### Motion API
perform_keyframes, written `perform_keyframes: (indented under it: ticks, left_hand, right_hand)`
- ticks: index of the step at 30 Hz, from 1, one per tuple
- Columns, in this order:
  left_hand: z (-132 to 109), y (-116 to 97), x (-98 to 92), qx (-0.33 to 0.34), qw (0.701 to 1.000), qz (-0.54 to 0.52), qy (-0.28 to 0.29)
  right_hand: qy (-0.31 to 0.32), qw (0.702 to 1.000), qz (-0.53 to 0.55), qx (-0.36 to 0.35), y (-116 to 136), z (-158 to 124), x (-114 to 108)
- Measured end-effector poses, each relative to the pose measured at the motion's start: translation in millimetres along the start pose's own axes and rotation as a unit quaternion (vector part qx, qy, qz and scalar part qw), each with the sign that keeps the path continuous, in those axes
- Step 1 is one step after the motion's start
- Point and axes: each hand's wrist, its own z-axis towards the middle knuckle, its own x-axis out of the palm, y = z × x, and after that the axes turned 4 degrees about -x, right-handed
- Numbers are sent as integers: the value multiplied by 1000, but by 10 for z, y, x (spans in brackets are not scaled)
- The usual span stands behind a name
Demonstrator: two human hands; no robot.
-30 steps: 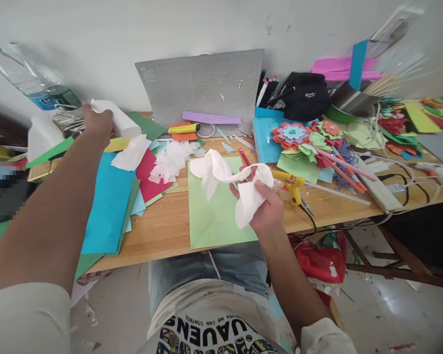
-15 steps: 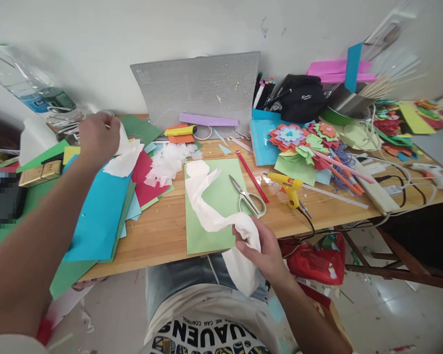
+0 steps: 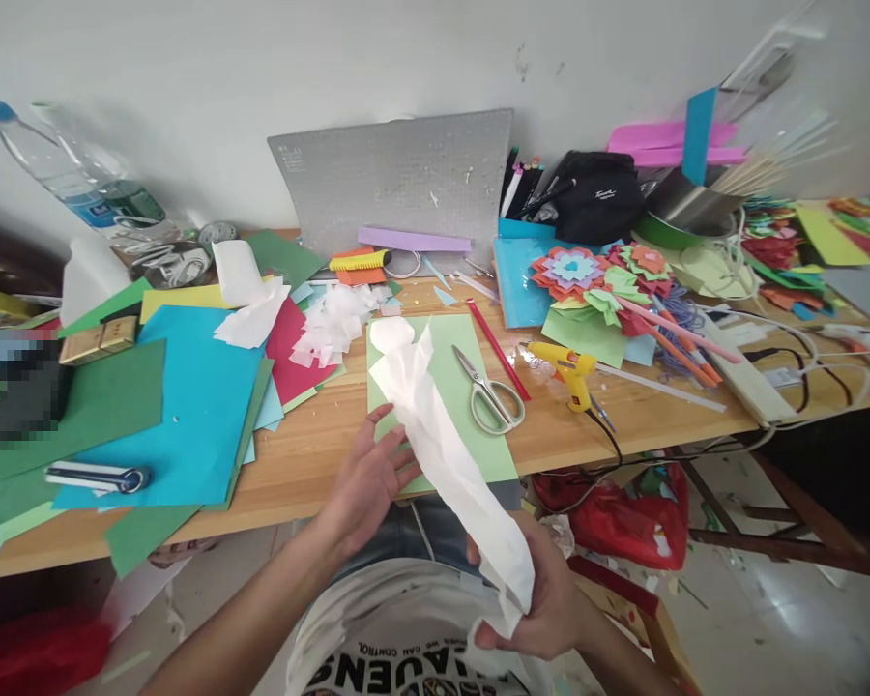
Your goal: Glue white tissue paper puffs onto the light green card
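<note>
A long white strip of thin paper (image 3: 453, 464) slants from the light green sheet (image 3: 478, 440) down toward my body. My right hand (image 3: 551, 590) is closed around its lower end. Beside the strip's left edge, my left hand (image 3: 377, 464) has its fingers spread and grips nothing; whether the fingertips touch the paper I cannot tell. At the strip's top end lies a small white rounded piece (image 3: 391, 334). Scissors with pale handles (image 3: 497, 404) rest on the green sheet's right side, blades pointing away from me.
Left are a blue sheet (image 3: 195, 396), a stapler (image 3: 98, 477) and a pile of white paper squares (image 3: 337, 324). To the right lie a yellow glue gun (image 3: 569, 367), a red strip (image 3: 500, 353) and paper flowers (image 3: 572, 271). A grey cutting mat (image 3: 398, 184) leans on the wall.
My left hand has come from the white paper at the back left to beside the strip. My right hand has moved lower, and the strip now stretches out straighter.
</note>
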Motion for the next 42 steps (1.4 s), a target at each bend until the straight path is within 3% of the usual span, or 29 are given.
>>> perform_keyframes:
  ticks: [4, 6, 11, 13, 16, 19, 22, 25, 28, 31, 38, 42]
  left_hand:
    - [81, 72, 91, 77, 997, 2, -21]
    - [100, 48, 85, 109, 992, 47, -34]
    - [-55, -38, 7, 188, 974, 127, 28]
    - [-159, -62, -22, 192, 967, 153, 66]
    - [-251, -84, -45, 170, 965, 178, 86]
    - [-225, -93, -51, 190, 962, 195, 23]
    - [-149, -121, -58, 251, 942, 216, -58]
    - [-115, -188, -50, 296, 916, 257, -90]
    - [-119, -254, -12, 326, 886, 310, -111]
    - [-111, -284, 21, 326, 882, 319, -122]
    - [-76, -402, -79, 281, 888, 337, -137]
    - [-124, -534, -104, 282, 857, 413, -123]
  right_hand:
    - [120, 993, 4, -13, 55, 132, -167]
    - [127, 991, 27, 23, 79, 229, -266]
    - [14, 969, 159, 189, 177, 572, -376]
    - [-8, 959, 205, 198, 246, 740, -353]
    - [9, 945, 283, 164, 353, 952, -265]
    - [-18, 921, 358, 153, 416, 1057, -150]
    - [-118, 902, 388, 146, 409, 1073, -79]
    - [-199, 888, 394, 124, 363, 1068, -75]
    - [-244, 888, 378, 93, 340, 1084, -77]
    - [-276, 909, 304, 70, 341, 1102, -44]
    - [-300, 951, 78, 13, 234, 1028, -49]
    - [-285, 958, -15, -4, 242, 1007, -172]
